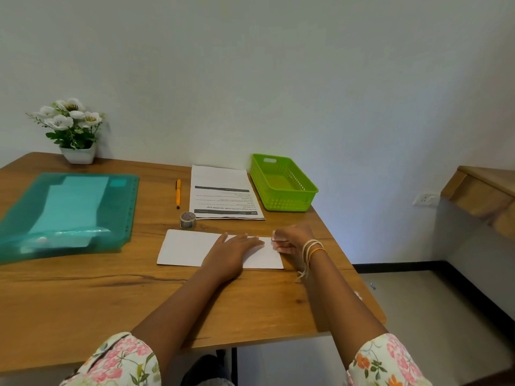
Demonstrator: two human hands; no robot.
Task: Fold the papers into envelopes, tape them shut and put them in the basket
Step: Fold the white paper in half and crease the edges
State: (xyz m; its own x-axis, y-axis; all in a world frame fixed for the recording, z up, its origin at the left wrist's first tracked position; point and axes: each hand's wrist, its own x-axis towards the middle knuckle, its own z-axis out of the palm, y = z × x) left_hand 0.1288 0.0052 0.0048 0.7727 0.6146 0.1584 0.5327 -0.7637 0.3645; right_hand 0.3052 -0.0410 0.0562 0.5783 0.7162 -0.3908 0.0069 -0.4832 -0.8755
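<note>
Near the middle of the bench (83,296), a folded white paper (184,247) lay flat, its long edges running left to right. The left hand (232,250) rested on it with fingers straight and flat, pinning the sheet. The right hand (291,239) sat at the paper's right end, fingers curled and pinching what looked like a small strip of tape (278,240) against that edge. The step looked like sealing the right end. To do it well, the flat hand would best hold the layers square so nothing slid, while the strip was laid half over the edge and rubbed down smoothly from its middle outward. Just beyond the paper stood the tape roll (188,220), with a stack of printed sheets (223,190) behind it. The green basket (284,203) waited at the far right with nothing seen in it.
</note>
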